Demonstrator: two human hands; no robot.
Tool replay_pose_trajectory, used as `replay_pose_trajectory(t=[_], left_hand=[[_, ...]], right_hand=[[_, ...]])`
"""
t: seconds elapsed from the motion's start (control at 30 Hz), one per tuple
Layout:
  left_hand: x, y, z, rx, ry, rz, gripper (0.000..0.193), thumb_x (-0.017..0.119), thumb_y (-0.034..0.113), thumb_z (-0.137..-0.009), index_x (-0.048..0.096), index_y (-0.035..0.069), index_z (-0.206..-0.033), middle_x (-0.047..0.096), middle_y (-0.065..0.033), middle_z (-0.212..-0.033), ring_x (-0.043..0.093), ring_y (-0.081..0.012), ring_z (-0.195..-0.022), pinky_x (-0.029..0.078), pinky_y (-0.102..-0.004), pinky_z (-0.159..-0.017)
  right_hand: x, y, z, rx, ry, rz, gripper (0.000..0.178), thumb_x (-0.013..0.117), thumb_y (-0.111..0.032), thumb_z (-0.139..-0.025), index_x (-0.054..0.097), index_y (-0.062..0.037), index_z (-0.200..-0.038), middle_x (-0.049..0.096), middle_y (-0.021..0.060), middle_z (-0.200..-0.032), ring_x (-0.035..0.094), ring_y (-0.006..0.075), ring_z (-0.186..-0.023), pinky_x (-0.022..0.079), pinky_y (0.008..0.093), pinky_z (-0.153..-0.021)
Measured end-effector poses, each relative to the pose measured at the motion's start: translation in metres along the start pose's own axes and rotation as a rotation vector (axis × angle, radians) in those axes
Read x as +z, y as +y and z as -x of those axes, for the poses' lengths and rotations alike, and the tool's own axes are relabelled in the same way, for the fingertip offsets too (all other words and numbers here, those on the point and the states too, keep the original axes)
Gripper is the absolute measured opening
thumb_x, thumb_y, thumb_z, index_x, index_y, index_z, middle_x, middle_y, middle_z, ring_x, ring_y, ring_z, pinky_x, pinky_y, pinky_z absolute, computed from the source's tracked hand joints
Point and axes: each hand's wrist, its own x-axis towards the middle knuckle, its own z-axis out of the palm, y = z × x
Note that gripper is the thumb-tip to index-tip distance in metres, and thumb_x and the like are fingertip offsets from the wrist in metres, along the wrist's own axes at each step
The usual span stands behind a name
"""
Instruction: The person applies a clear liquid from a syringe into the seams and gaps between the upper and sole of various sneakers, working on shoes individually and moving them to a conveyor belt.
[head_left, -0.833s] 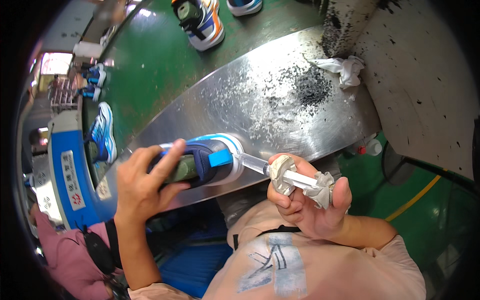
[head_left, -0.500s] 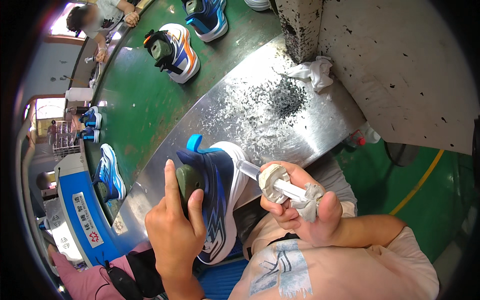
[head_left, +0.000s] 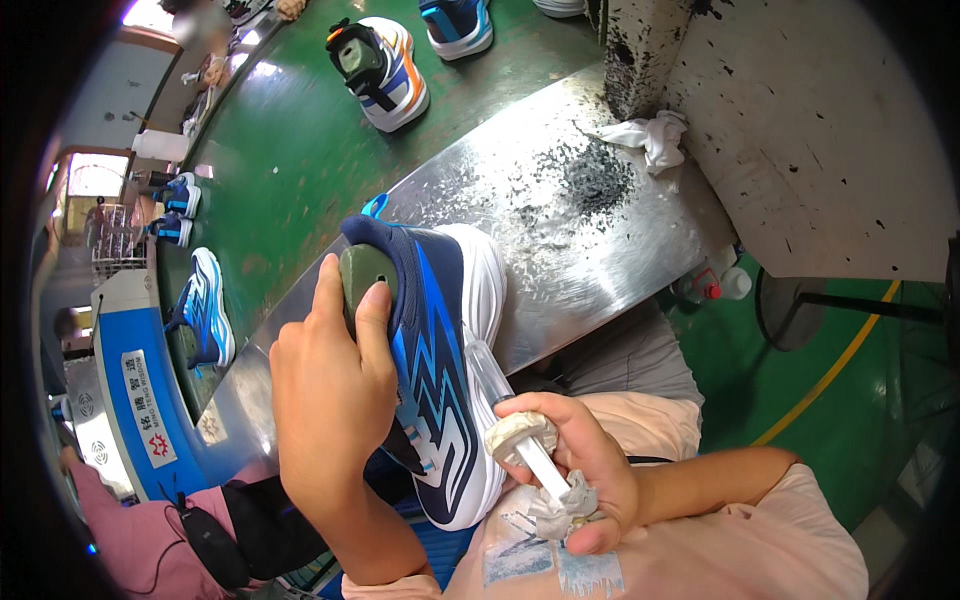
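A navy and blue running shoe [head_left: 432,330] with a white sole is tilted on its side near the metal ledge, toe toward me. Inside its opening sits a green shoe last [head_left: 366,275]. My left hand [head_left: 335,390] is closed on that last, index finger and thumb on its top. In my right hand [head_left: 590,450] is a clear plastic syringe [head_left: 487,372], with whitish wrapping round its flange and plunger end. My thumb lies at the plunger end. The syringe tip is at the line between the white sole and the upper; whether it touches is unclear.
Other shoes stand on the green conveyor: an orange-trimmed one [head_left: 385,75], a blue one [head_left: 458,25] and a light-blue one [head_left: 207,308]. The metal ledge [head_left: 520,180] bears dark flakes and a white rag [head_left: 655,138]. A pink-sleeved person [head_left: 130,530] is at left.
The shoe has rolled, showing more of its side. My right hand has brought the syringe lower along the sole, from near the heel toward the middle. My left hand keeps its hold.
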Motion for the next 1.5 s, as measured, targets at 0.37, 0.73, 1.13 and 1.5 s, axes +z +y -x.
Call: replay_pose_trajectory(t=[0.37,0.73,1.13,1.5], left_hand=[[0.022,-0.026,0.036,0.452,0.181,0.155,0.063,0.071,0.025,-0.079,0.051,0.016,-0.138,0.045,-0.0235,-0.138,0.043,-0.0441,-0.126,0.037,-0.0525,-0.1],[0.023,-0.142,0.089,0.659,0.452,0.184,0.029,0.07,0.009,-0.07,0.059,0.008,-0.096,0.061,-0.0143,-0.099,0.064,-0.0348,-0.104,0.051,-0.0492,-0.093],[0.087,-0.147,0.175,0.441,0.635,0.104,0.014,0.063,0.019,-0.085,0.056,0.021,-0.098,0.064,-0.0053,-0.109,0.066,-0.0282,-0.1,0.051,-0.0431,-0.092],[0.09,-0.149,0.181,0.406,0.578,0.045,0.019,0.062,0.022,-0.09,0.051,0.021,-0.105,0.062,-0.004,-0.111,0.062,-0.028,-0.107,0.049,-0.0466,-0.097]], right_hand=[[-0.056,-0.021,-0.033,0.16,0.307,-0.706,0.092,0.039,-0.082,-0.078,0.047,-0.0051,-0.127,0.038,0.0004,-0.076,0.026,0.0122,-0.062,0.024,0.0254,-0.05],[0.014,-0.003,-0.178,0.846,-0.134,-0.277,0.089,0.039,-0.085,-0.077,0.051,-0.0085,-0.121,0.042,-0.001,-0.079,0.031,0.0063,-0.061,0.025,0.0188,-0.048],[0.08,-0.027,-0.147,0.932,-0.4,0.392,0.12,0.053,-0.09,-0.064,0.036,0.006,-0.133,0.046,0.0017,-0.083,0.033,0.0034,-0.063,0.023,0.0172,-0.049],[0.057,-0.08,-0.099,0.997,-0.163,0.248,0.117,0.08,-0.064,-0.064,0.028,0.0083,-0.14,0.049,0.0127,-0.118,0.046,0.0104,-0.088,0.038,0.0227,-0.076]])
